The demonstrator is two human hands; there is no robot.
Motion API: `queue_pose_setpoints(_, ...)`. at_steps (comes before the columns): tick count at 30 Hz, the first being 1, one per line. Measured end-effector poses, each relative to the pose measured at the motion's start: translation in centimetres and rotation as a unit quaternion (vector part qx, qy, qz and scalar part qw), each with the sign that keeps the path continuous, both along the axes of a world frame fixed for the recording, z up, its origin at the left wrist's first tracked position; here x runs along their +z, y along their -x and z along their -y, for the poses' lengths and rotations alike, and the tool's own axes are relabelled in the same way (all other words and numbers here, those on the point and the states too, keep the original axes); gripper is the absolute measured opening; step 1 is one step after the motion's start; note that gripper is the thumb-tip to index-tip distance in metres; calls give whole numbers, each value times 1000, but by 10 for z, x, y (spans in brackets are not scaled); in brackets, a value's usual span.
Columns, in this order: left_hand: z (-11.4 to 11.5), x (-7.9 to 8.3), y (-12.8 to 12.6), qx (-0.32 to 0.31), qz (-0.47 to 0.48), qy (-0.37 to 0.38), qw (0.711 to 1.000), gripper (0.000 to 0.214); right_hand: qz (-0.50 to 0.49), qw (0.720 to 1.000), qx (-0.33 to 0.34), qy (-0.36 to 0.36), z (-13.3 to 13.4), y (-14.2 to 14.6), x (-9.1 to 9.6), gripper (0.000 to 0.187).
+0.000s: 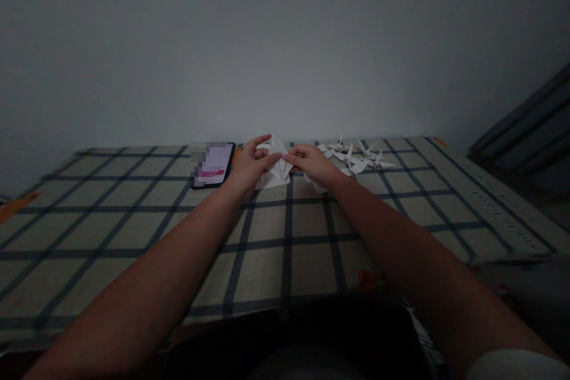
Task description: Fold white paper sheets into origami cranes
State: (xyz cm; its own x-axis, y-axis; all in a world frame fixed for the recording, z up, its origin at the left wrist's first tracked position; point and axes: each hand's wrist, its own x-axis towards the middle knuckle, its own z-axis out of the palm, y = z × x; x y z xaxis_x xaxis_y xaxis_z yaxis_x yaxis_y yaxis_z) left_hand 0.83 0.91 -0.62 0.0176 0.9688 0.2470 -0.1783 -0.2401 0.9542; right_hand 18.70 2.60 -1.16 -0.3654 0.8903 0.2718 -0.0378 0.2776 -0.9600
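Note:
Both my arms reach forward over a checked cloth [133, 219]. My left hand [250, 161] and my right hand [309, 163] meet at a white folded paper piece [276, 161] held just above the cloth. Each hand pinches it from its own side, fingers closed on the paper. Part of the paper stands up in a point between my fingers. Under my right hand a bit more white paper [317, 186] shows on the cloth.
A phone [214, 164] with a lit screen lies flat just left of my left hand. Several finished white paper cranes [356, 157] stand in a cluster to the right of my right hand. A plain wall rises behind the surface. A dark object [525, 136] sits at the far right.

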Motion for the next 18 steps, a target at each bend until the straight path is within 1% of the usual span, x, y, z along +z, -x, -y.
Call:
queue_pose_setpoints(2, -2, -2, 1, -6, 2, -5, 1000, 66, -7, 1000, 0, 13, 0, 1, -1, 29)
queue_pose_setpoints(10, -6, -5, 4, 4, 4, -27, 1000, 58, -39, 996, -30, 69, -2, 0, 4, 22)
queue_pose_setpoints(12, -6, -5, 4, 7, 4, -27, 1000, 57, -26, 997, -32, 58, -1, 0, 5, 20)
queue_pose_setpoints(15, -5, -4, 3, 9, -4, -30, 1000, 57, 10, 999, -32, 24, 1, 0, 5, 18)
queue_pose_setpoints(18, -6, -5, 3, 10, -8, -27, 1000, 57, 25, 999, -38, -6, 0, -1, 4, 17)
